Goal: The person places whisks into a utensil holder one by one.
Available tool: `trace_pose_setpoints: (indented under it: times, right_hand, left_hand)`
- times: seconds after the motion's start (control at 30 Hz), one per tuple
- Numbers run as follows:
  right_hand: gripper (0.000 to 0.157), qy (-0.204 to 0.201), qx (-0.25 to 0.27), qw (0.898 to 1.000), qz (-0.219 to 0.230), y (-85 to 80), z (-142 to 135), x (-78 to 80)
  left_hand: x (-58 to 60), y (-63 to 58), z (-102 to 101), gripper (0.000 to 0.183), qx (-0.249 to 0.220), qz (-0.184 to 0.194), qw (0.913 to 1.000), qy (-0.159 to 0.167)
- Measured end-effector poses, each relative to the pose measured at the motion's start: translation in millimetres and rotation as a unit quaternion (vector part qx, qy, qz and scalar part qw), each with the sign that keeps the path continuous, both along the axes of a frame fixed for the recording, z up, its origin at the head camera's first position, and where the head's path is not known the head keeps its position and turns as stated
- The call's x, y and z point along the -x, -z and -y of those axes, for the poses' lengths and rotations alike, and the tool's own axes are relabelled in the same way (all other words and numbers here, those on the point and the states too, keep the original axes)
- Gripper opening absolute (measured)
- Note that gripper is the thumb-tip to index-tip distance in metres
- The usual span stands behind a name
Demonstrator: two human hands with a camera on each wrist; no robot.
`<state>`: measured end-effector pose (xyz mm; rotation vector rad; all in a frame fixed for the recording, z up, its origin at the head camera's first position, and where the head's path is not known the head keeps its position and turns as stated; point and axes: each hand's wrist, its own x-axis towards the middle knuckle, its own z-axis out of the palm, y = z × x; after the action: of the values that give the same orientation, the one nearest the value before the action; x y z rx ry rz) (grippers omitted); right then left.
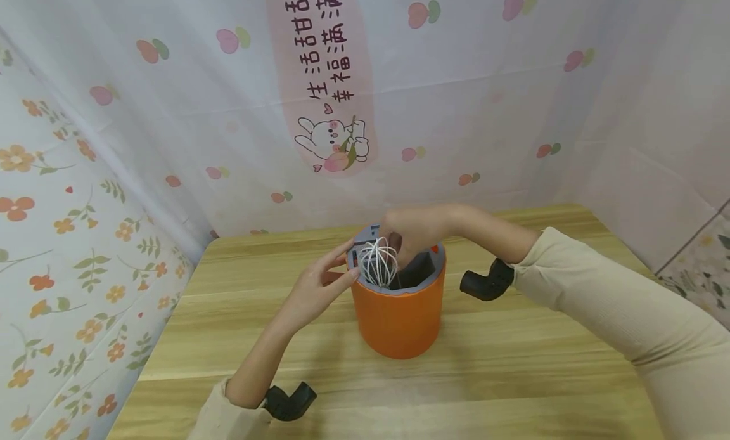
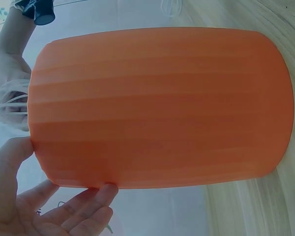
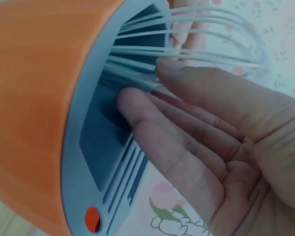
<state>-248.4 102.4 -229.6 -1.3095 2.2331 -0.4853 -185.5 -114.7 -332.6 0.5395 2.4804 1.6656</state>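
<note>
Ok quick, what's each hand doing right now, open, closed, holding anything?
Left hand: open, thumb and fingers touching the orange container.
Right hand: at the whisk; can't tell whether it's gripping.

Homelike, curtained corner: printed drapes [image 1: 467,104] behind a wood-grain tabletop [image 1: 490,370].

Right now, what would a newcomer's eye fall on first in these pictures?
Most likely the bright orange container near the middle of the wooden table, with a wire whisk poking head-up from its grey top. Next, perhaps, the left fingers touching the container by its rim, and the right fingers beside the whisk. Behind, a cartoon rabbit is printed on pale cloth, below dark lettering.
</note>
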Motion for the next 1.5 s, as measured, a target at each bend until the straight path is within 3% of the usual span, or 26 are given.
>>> trace_pose_setpoints:
  times: [0.17, 0.43, 0.7, 0.9, 1.13, 1.5]
  right_hand:
    - [0.007, 0.015, -0.004, 1.000, 0.025, -3.3, -7.2, -0.3]
    - [0.025, 0.080, 0.001, 0.995, 0.067, -18.8, -28.7, -4.0]
    - [0.022, 0.141, 0.020, 0.989, 0.046, -28.8, -64.8, -8.6]
    - [0.024, 0.192, 0.020, 0.980, 0.040, -20.1, -107.9, -6.1]
    - [0.033, 0.247, 0.040, 0.966, 0.063, -1.2, -161.5, -5.3]
    - [0.044, 0.319, 0.029, 0.945, 0.070, 30.1, -239.0, -17.2]
  left_hand:
    - [-0.8, 0.5, -0.1, 0.053, 0.002, -0.004, 1.0000, 0.001]
    - [-1.1, 3.1, 0.9, 0.054, 0.002, 0.000, 1.0000, 0.001]
    - [-2.4, 3.7, 3.5, 0.055, 0.005, -0.003, 1.0000, -0.006]
    - [-2.5, 5.0, 3.8, 0.055, -0.002, -0.005, 1.0000, -0.003]
    - [-1.8, 4.7, 1.7, 0.055, 0.002, -0.006, 1.0000, 0.000]
    - [-1.4, 0.4, -0.7, 0.056, -0.001, -0.003, 1.0000, 0.005]
